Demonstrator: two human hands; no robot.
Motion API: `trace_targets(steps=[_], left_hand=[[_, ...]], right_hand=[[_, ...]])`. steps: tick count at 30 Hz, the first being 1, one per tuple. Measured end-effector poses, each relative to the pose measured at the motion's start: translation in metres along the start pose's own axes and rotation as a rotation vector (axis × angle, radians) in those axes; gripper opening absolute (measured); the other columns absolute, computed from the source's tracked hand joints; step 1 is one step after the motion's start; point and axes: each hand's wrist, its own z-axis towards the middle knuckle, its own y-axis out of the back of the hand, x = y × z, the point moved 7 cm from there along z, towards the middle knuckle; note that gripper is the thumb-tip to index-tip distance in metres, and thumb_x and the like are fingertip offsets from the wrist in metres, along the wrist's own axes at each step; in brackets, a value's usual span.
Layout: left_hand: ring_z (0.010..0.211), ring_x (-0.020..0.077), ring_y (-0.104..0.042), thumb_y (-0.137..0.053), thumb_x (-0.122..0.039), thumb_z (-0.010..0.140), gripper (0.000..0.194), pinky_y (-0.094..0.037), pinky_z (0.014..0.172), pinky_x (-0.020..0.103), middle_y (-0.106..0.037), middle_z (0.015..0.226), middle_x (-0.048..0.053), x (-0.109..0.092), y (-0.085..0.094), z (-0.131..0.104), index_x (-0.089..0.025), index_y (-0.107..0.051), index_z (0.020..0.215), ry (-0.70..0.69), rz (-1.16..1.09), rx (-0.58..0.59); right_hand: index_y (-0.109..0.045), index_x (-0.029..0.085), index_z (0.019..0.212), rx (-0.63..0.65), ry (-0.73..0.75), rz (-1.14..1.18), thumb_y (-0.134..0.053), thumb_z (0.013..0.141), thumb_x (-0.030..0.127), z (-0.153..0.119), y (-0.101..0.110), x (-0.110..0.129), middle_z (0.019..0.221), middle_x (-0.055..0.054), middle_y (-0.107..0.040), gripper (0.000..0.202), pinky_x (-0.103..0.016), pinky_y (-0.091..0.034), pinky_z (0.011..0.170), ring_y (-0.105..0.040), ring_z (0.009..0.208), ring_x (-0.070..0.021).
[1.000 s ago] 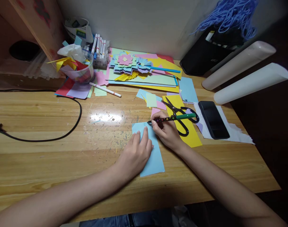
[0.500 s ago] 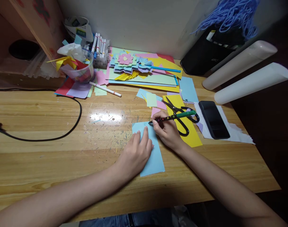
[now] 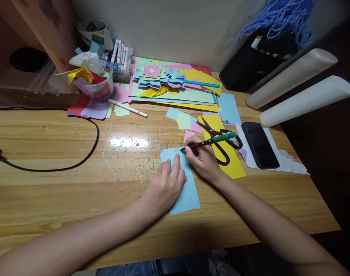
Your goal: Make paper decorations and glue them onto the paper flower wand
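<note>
A light-blue sheet of paper (image 3: 189, 195) lies on the desk in front of me, with a small faint drawn mark near its top edge. My left hand (image 3: 166, 183) rests flat on this sheet, fingers spread. In my right hand (image 3: 202, 159) is a black patterned pen (image 3: 211, 142) with a green end, pinched between the fingers. The pen's tip is at the sheet's upper part, beside the mark. Just right of that hand, black-handled scissors (image 3: 213, 132) lie partly spread on a yellow sheet (image 3: 235, 165).
Paper scraps (image 3: 184, 121) and a white marker (image 3: 128, 108) lie farther back. Paper flowers (image 3: 151, 73) sit on stacked coloured paper. A plastic cup of scraps (image 3: 97, 90) stands left, a phone (image 3: 259, 145) and white rolls (image 3: 307, 100) right. A black cable (image 3: 96, 143) curves across the left.
The pen's green end has shifted slightly left and down, and its tip has barely moved on the paper. My left hand stays in place.
</note>
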Motion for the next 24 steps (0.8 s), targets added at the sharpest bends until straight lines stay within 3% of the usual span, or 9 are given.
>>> trace_targets(steps=[12,24], left_hand=[[0.089,0.0232,-0.06,-0.045,-0.026,0.09,0.023,-0.045,0.075,0.034,-0.06,0.12,0.017,-0.0008,-0.0027,-0.001,-0.01,-0.061,0.087,-0.004,-0.016,0.037],[0.088,0.0233,-0.061,-0.045,-0.027,0.091,0.024,-0.045,0.072,0.033,-0.061,0.118,0.016,-0.0004,-0.0021,-0.0006,-0.01,-0.061,0.086,0.001,-0.004,0.029]], right_hand=[[-0.048,0.023,0.084,-0.041,0.009,0.009,-0.045,0.088,0.025,-0.0022,0.0008,-0.0048,0.078,-0.002,-0.054,0.005,-0.032,-0.042,0.066,-0.053,0.075,-0.0189],[-0.049,0.022,0.084,0.018,-0.009,0.013,-0.046,0.088,0.024,-0.0012,-0.0019,-0.0015,0.076,-0.001,-0.055,0.005,-0.032,-0.041,0.066,-0.053,0.072,-0.018]])
